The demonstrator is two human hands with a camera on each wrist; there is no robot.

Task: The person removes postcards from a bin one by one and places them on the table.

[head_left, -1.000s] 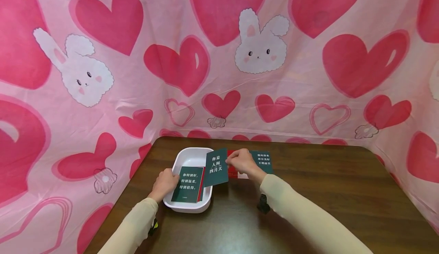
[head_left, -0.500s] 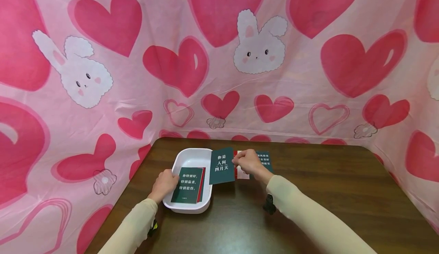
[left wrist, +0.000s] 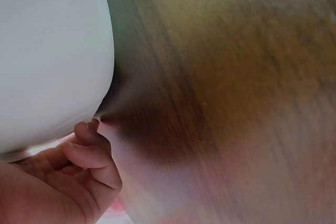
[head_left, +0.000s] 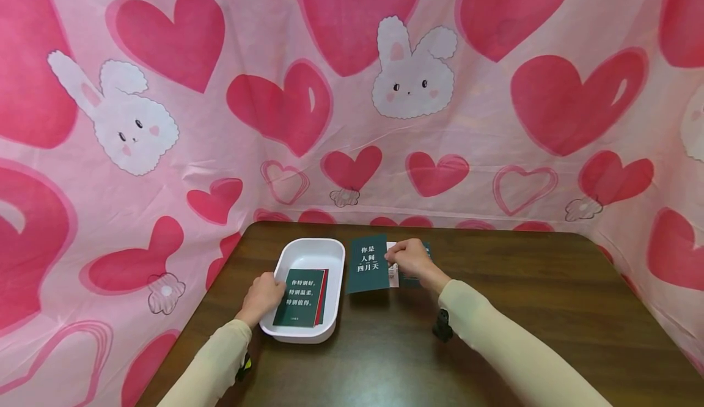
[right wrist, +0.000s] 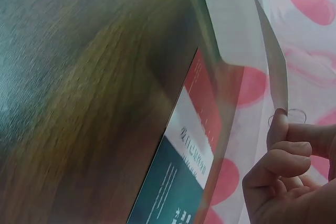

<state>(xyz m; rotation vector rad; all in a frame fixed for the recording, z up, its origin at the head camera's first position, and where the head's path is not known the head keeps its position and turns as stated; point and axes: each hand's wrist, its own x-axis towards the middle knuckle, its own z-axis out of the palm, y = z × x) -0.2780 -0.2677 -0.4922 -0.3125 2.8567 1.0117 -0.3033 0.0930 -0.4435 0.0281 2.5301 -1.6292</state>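
Note:
My left hand [head_left: 264, 295] grips the left side of a white plastic tray [head_left: 340, 266]; its fingers curl against the tray's wall in the left wrist view. Inside the tray lies a small stack of cards [head_left: 299, 303], dark green with white Chinese characters on top and a red one peeking out. Between thumb and finger, my right hand [head_left: 415, 261] pinches the edge of a dark green postcard [head_left: 367, 275], printed side up. That card is raised just right of the tray. Below it, overlapping red, white and green cards [right wrist: 189, 142] lie on the table, partly hidden in the head view.
The brown wooden table [head_left: 495, 333] extends to the right and toward the front. Behind it and at both sides hangs a pink cloth [head_left: 478, 120] with hearts and rabbits, close to the table's back edge.
My right hand has moved right with the green postcard, from over the tray's right rim to beyond it, above the cards on the table. The left hand stays on the tray.

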